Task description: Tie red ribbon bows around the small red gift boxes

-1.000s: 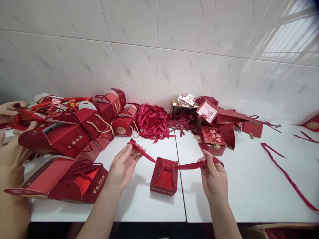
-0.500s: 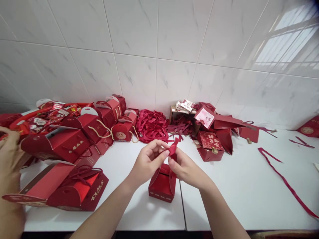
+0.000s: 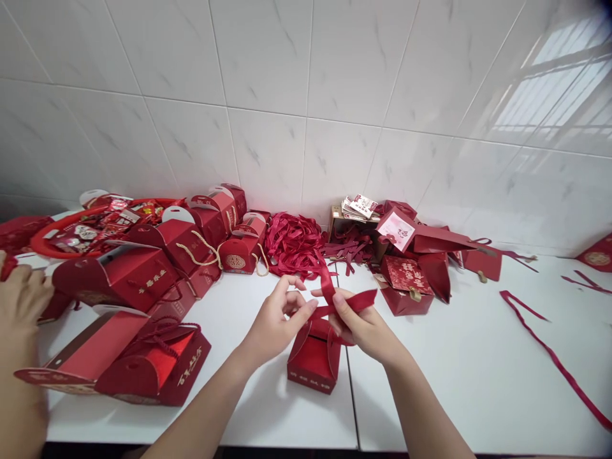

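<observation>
Head view: right hand (image 3: 364,326) pinches a flat red fabric ribbon (image 3: 363,301), soft, probably slippery, over a light-looking red card box (image 3: 313,376), best held by its sides, on the white bench (image 3: 421,389). Left hand (image 3: 276,322) curls half-open, its hold unclear.

Small gift box (image 3: 313,360), deep red, with a row of pale gold characters along its lower front; the satin ribbon (image 3: 361,305) above it is crimson. At left, a dark red box (image 3: 174,379) bears gold characters and a burgundy cord (image 3: 167,326); the box beside it shows a coral panel (image 3: 102,341) edged in brown. Farther back, a red carton (image 3: 239,256) has a round gold emblem. A bright orange-red tray (image 3: 39,245) holds sweets in red, gold and white wrappers. The ribbon heap (image 3: 292,242) is magenta-crimson. One card (image 3: 396,229) is pale pink. White table (image 3: 468,376); white wall tiles (image 3: 268,57) with grey marble streaks.
</observation>
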A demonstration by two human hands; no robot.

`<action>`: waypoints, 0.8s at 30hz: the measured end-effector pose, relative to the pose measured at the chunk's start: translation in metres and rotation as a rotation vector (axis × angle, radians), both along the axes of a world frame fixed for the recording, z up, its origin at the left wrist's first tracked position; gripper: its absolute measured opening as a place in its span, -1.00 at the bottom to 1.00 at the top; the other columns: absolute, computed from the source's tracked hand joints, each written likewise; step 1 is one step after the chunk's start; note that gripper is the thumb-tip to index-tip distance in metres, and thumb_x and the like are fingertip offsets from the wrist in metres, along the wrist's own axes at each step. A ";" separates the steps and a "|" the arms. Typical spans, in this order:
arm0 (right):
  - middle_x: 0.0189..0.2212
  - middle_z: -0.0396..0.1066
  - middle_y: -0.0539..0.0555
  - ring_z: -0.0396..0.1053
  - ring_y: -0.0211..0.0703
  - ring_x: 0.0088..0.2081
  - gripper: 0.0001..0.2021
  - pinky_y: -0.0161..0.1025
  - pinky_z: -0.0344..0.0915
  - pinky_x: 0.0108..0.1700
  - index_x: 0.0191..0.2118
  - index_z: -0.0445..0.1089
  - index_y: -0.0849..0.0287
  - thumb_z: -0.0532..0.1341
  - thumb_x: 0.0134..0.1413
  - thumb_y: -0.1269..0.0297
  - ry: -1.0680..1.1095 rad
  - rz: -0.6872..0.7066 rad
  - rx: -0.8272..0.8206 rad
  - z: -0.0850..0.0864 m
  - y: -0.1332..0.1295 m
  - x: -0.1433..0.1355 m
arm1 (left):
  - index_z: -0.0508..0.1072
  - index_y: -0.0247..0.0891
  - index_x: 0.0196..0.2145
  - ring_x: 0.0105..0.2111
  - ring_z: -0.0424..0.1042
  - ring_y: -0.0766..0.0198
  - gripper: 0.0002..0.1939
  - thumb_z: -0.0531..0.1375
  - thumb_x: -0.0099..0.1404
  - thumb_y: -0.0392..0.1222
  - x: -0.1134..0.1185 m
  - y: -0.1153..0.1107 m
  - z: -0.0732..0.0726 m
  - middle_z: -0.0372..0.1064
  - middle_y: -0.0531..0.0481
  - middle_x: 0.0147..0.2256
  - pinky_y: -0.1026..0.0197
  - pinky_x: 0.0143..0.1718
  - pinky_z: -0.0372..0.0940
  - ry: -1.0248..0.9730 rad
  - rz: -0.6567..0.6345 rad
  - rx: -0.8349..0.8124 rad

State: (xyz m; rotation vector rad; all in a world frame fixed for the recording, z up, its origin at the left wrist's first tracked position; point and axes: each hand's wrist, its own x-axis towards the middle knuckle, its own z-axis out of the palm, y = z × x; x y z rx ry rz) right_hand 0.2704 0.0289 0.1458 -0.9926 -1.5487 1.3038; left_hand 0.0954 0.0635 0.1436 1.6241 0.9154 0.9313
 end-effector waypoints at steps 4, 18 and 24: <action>-0.53 0.23 0.00 0.19 -0.29 -0.48 -0.50 -0.35 0.18 -0.44 -0.01 0.38 0.21 -0.11 0.29 -0.03 -0.074 0.173 0.083 0.002 -0.002 0.013 | 0.22 -0.20 -0.26 -0.58 0.15 0.41 -0.73 0.16 0.23 0.01 -0.009 0.013 -0.001 0.18 0.18 -0.58 0.32 -0.50 0.07 -0.109 -0.189 -0.251; -0.50 0.27 0.01 0.15 -0.27 -0.51 -0.48 -0.36 0.13 -0.44 0.22 0.16 0.10 -0.11 0.19 0.57 -0.945 -0.212 0.843 -0.008 0.003 0.011 | 0.29 -0.22 -0.25 -0.55 0.25 0.37 -0.77 0.15 0.24 -0.03 -0.007 0.018 -0.005 0.19 0.14 -0.56 0.30 -0.46 0.14 -0.330 -0.166 -0.398; -0.46 0.32 0.04 0.23 -0.21 -0.44 -0.47 -0.30 0.21 -0.37 0.27 0.04 0.09 -0.12 0.21 0.54 -0.871 -0.284 0.868 -0.011 0.006 0.004 | 0.31 -0.24 -0.13 -0.48 0.38 0.27 -0.69 0.08 0.28 0.02 -0.001 0.011 -0.004 0.35 0.03 -0.51 0.20 -0.33 0.25 -0.299 -0.200 -0.271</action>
